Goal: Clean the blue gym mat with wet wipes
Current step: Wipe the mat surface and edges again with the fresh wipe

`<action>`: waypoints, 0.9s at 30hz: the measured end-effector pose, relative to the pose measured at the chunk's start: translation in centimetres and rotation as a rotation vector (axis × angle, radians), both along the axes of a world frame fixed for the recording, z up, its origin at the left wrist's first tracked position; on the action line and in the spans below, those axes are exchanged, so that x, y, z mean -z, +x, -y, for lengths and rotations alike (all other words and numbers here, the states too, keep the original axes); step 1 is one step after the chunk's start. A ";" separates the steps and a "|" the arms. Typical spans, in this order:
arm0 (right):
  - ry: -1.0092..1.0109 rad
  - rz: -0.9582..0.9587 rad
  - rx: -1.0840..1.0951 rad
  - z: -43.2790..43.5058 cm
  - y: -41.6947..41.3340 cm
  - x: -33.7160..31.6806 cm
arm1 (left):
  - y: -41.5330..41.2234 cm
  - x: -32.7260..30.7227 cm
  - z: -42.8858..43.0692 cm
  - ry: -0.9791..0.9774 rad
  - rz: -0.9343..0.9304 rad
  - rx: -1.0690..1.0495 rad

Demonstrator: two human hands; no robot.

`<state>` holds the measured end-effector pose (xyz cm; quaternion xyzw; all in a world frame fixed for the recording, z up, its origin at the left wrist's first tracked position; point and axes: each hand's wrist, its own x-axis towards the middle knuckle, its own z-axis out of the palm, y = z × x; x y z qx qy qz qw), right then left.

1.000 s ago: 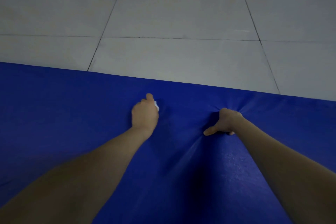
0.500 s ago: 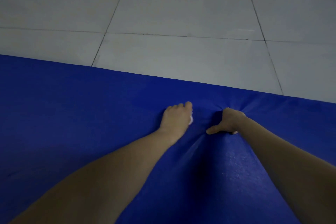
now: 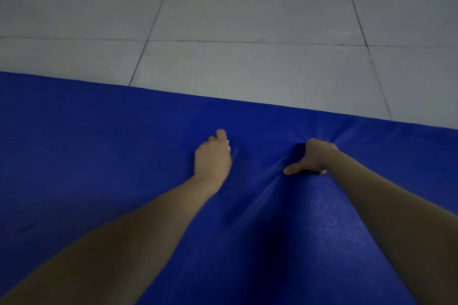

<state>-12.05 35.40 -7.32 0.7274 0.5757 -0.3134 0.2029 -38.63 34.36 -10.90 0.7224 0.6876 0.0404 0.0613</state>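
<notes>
Blue gym mat (image 3: 104,156) is spread on the tiled floor (image 3: 247,64), filling the near half of the view. Close to its far edge, the left hand (image 3: 212,159) is closed over a white wet wipe (image 3: 228,145), barely visible. The right hand (image 3: 312,158) is clenched on bunched mat cover. For a clean stroke, the cover is best held taut and the wipe pressed flat, in overlapping passes.

Floor (image 3: 247,64): large pale grey tiles, thin dark grout lines (image 3: 153,25). Lighting dim, no strong shadows.
</notes>
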 end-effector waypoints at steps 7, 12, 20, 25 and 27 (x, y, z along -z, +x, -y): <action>-0.077 -0.056 -0.061 0.2 0.3 -0.3 | 9.7 -0.3 3.4 0.001 0.013 0.338; -0.018 0.019 -0.081 0.9 0.1 0.2 | 9.5 -0.4 2.7 0.056 -0.118 0.489; 0.024 -0.014 0.050 2.2 -0.2 -0.1 | -4.1 -1.3 -0.8 -0.058 -0.147 0.120; -0.063 -0.058 -0.008 6.6 -1.1 -2.1 | -8.2 -2.1 -0.4 -0.095 -0.061 -0.233; -0.144 0.021 -0.073 8.9 -2.1 -1.9 | -6.3 -2.4 0.6 -0.122 0.047 -0.280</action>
